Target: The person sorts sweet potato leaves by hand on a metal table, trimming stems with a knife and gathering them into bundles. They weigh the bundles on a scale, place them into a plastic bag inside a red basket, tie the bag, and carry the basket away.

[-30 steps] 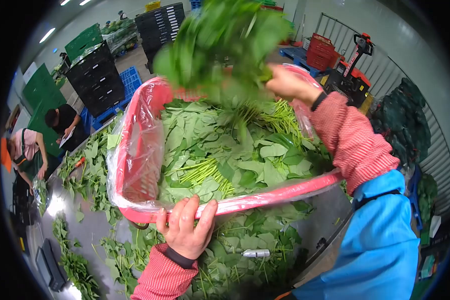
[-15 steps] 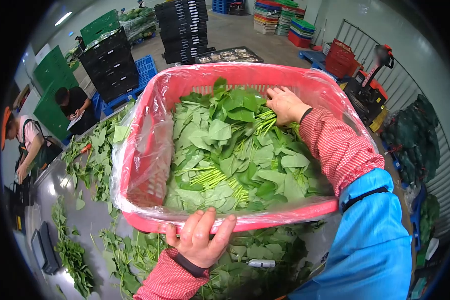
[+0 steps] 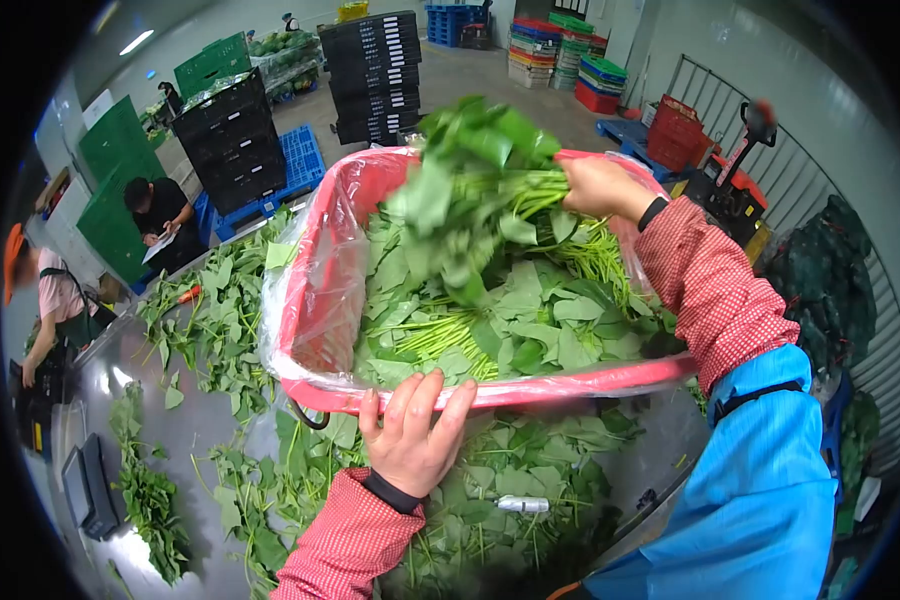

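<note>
Our right grip point(image 3: 604, 188) pinches the leafy bunch point(image 3: 482, 190), long axis crosswise, leaves toward the crate's point(image 3: 600, 379) left edge; our left grip point(image 3: 412, 440) clasps the near edge.

Tall blk crate stack point(image 3: 375, 80). L of it: shorter blk crates point(image 3: 228, 140) on blue pallet point(image 3: 303, 160), green panels point(image 3: 120, 150), person in blk point(image 3: 160, 208) w/ paper point(image 3: 158, 246), person in pink point(image 3: 58, 285). R of it: multicol. crate stacks point(image 3: 533, 52), red crates point(image 3: 676, 135), pallet jack point(image 3: 722, 198).
</note>
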Demonstrator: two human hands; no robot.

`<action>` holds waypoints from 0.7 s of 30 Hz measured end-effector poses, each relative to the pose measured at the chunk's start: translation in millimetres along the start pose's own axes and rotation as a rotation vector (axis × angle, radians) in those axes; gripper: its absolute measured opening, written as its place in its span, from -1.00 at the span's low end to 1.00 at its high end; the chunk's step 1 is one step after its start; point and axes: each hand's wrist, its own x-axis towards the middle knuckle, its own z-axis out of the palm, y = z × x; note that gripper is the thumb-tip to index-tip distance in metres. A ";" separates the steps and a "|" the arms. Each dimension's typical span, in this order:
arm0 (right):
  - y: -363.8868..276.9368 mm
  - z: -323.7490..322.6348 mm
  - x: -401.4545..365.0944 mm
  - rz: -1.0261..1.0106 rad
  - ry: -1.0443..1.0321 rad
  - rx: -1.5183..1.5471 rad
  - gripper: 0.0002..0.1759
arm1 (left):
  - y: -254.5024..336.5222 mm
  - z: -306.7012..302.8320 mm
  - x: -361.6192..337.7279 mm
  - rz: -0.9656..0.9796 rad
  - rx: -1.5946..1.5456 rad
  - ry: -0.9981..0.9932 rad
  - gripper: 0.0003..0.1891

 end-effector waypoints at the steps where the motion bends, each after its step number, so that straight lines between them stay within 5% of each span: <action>1: 4.6 -10.9 -2.8 0.033 0.039 0.111 -0.52 | 0.6 -0.7 0.1 -0.005 -0.006 -0.002 -0.48; 8: 62.9 10.2 -22.4 0.464 0.000 1.206 -0.71 | 1.3 5.4 -4.4 -0.006 0.009 0.033 -0.41; 14: 22.2 3.7 -82.1 0.471 0.125 1.809 -0.77 | 4.8 -14.7 2.1 -0.043 -0.120 -0.078 -0.34; 19: -22.4 -24.8 -124.6 0.372 0.067 1.939 -0.76 | 7.9 -50.3 24.9 -0.182 -0.554 -0.110 -0.32; 21: -65.0 -51.8 -146.3 0.282 0.030 2.019 -0.72 | 23.7 -44.7 36.6 -0.648 -1.296 -0.099 -0.37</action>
